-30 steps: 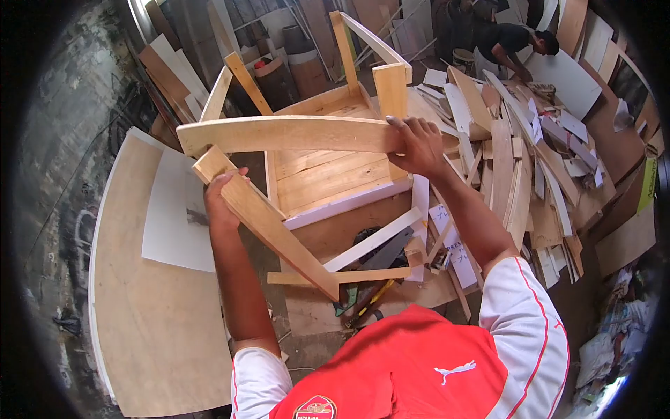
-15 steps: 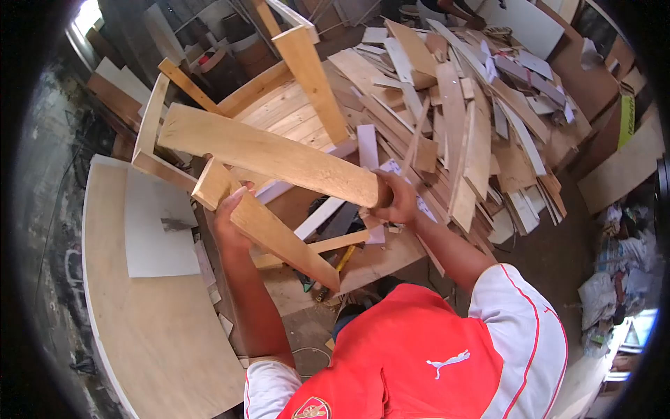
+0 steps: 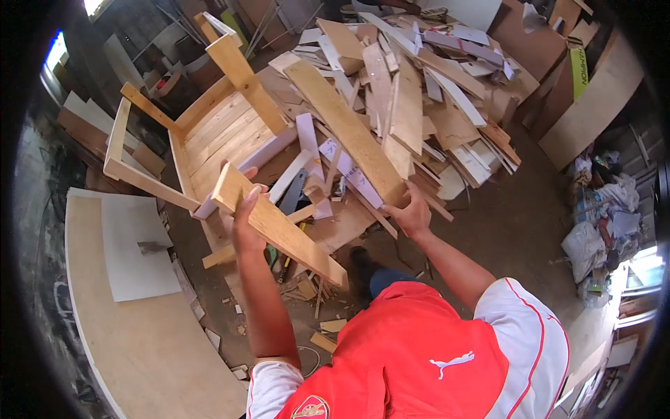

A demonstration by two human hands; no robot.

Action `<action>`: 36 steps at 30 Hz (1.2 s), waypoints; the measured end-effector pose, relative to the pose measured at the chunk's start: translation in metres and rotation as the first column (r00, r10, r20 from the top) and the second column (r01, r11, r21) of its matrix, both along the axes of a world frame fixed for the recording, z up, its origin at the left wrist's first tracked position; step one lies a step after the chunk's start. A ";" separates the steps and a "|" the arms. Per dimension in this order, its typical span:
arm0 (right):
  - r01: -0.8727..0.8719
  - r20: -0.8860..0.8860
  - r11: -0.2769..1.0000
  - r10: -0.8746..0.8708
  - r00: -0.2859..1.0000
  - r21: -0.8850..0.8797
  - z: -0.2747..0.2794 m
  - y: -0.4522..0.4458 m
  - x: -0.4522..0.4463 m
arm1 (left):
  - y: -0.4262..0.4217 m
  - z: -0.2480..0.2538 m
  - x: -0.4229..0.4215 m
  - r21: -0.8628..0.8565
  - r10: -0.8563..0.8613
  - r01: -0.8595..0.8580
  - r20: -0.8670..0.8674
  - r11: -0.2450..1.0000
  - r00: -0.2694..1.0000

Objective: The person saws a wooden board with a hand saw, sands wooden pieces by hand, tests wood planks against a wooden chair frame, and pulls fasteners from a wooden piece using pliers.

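My left hand (image 3: pixel 247 222) is closed around a shorter wooden board (image 3: pixel 296 241), which slants down toward my body. In my right hand (image 3: pixel 412 214) is the near end of a longer wooden board (image 3: pixel 342 126), its far end pointing up and away over the scrap pile. The two boards are apart. Beyond my left hand stands a wooden frame (image 3: pixel 244 80) with a slatted wooden surface (image 3: pixel 227 129) and upright posts. A dark saw blade (image 3: pixel 293 193) lies between the boards among white-faced strips.
A large heap of wood offcuts (image 3: pixel 436 105) fills the back right. A curved pale panel (image 3: pixel 139 342) with a white sheet (image 3: pixel 139 251) stands at left. Plastic bags (image 3: pixel 585 241) pile up at right. Wood scraps (image 3: pixel 333 325) litter the floor. Another person's arm (image 3: pixel 401 5) shows at the top.
The long board has swung from lying across the short one to pointing away from me at the right, and the boards have separated. My view has shifted right, showing more floor.
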State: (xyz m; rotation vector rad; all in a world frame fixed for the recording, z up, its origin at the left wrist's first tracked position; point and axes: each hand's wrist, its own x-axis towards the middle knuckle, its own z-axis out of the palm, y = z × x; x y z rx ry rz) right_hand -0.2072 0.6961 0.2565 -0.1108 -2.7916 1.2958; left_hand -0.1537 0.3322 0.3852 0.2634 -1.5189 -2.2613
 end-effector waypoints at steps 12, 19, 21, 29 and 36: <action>0.283 0.120 0.940 -0.264 0.957 -0.190 -0.024 0.102 -0.002 | 0.167 0.014 0.010 -0.208 -0.219 0.225 0.052 0.952 0.974; 0.358 0.301 0.880 -0.266 0.916 -0.311 -0.047 0.177 -0.095 | 0.278 -0.017 -0.059 -0.242 -0.355 0.408 0.234 0.881 0.905; 0.314 0.293 0.912 -0.234 0.927 -0.263 -0.062 0.201 -0.132 | 0.312 -0.034 -0.089 -0.199 -0.375 0.441 0.300 0.875 0.877; 0.046 0.369 0.977 0.036 0.929 -0.210 -0.111 0.274 -0.263 | 0.460 -0.056 -0.186 -0.353 -0.142 0.261 0.329 0.899 0.934; -0.196 0.237 0.886 0.316 0.919 -0.420 -0.175 0.305 -0.326 | 0.486 -0.051 -0.215 -0.375 -0.024 0.153 0.326 0.914 0.945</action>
